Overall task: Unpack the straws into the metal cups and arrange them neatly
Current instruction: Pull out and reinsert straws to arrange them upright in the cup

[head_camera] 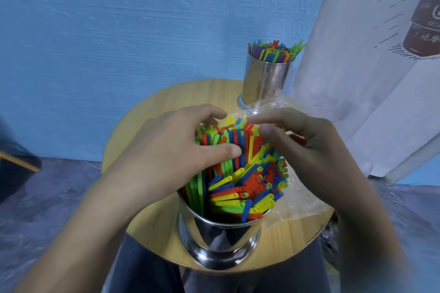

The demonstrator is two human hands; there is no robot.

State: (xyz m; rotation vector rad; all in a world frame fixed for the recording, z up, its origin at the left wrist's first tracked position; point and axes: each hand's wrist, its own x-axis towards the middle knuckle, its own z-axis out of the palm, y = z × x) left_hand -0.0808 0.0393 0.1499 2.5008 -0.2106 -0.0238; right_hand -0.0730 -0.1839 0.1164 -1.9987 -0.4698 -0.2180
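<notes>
Gripping the straws (247, 188) in the near cup (221, 240), the left hand (166, 145) curls round them w/ thumb pressing; the right hand (307, 147) touches their tops by the plastic bag (304, 207), can't tell if it pinches. Far cup (266, 81) is full. Straws lean & cross, so letting go fast may spill them or tip the cup.
</notes>
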